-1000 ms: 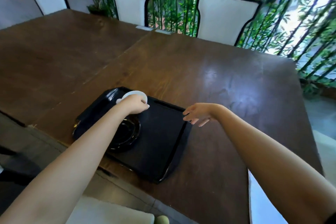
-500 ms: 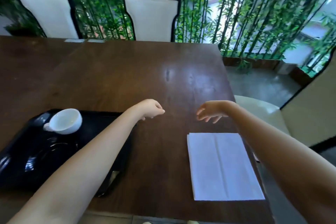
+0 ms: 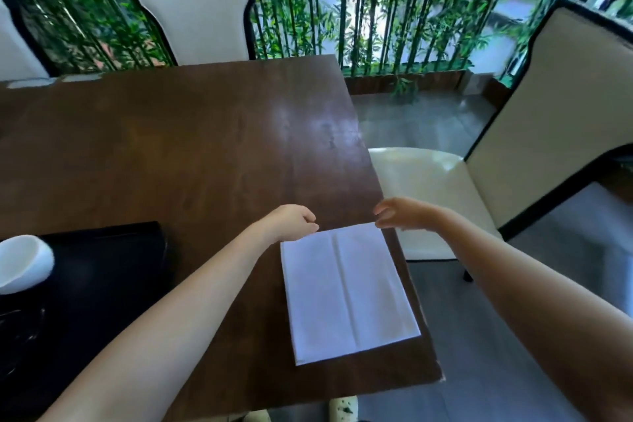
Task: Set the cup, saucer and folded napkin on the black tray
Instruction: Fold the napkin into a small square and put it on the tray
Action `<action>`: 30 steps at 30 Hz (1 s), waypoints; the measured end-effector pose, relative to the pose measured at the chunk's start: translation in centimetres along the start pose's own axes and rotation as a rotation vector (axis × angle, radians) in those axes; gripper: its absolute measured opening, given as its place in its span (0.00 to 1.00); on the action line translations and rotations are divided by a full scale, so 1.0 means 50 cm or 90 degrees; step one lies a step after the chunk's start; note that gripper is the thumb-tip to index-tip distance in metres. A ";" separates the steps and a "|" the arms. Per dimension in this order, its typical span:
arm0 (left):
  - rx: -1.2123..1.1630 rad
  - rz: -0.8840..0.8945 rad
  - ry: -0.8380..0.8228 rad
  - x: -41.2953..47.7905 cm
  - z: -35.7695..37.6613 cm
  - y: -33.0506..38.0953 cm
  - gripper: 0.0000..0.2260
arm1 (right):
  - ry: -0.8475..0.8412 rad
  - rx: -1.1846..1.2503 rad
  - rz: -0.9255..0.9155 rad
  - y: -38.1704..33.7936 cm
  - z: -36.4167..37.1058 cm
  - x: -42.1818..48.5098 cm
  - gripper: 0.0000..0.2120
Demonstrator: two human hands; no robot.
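Note:
A white napkin (image 3: pixel 346 288) lies flat on the brown table near its right edge, with a crease down its middle. My left hand (image 3: pixel 293 222) hovers at the napkin's far left corner, fingers curled loosely, holding nothing. My right hand (image 3: pixel 400 213) is at the far right corner, fingers spread and empty. The black tray (image 3: pixel 102 271) sits at the left edge of view. A white cup (image 3: pixel 22 264) stands on it, partly cut off. The dark saucer (image 3: pixel 17 329) shows faintly on the tray below the cup.
The brown table (image 3: pixel 188 147) ends just right of the napkin. A cream chair (image 3: pixel 513 154) stands beside that edge. Two more white-backed chairs (image 3: pixel 191 14) stand at the far side, before a bamboo screen.
The view has swung right from the tray to the napkin. My left hand let go of the cup on the tray, and both hands have moved to the napkin's far corners.

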State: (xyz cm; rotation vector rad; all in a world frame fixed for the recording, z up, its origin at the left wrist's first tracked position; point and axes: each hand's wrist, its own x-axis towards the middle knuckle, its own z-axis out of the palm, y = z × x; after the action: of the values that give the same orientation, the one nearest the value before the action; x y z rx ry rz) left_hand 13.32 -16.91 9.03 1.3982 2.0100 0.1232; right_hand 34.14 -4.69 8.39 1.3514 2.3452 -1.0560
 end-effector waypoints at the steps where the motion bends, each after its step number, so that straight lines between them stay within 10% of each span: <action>1: 0.005 0.006 -0.003 0.004 0.013 0.005 0.18 | 0.009 -0.002 -0.005 0.013 0.009 0.001 0.21; 30: 0.187 0.133 0.126 -0.047 0.280 -0.088 0.27 | 0.113 -0.279 -0.188 0.136 0.164 -0.004 0.28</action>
State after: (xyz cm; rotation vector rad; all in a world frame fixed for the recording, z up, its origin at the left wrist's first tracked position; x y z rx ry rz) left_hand 18.27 -24.84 -2.53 1.8455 2.0994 0.0624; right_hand 38.70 -8.34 -0.53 0.9919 2.7536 -0.4464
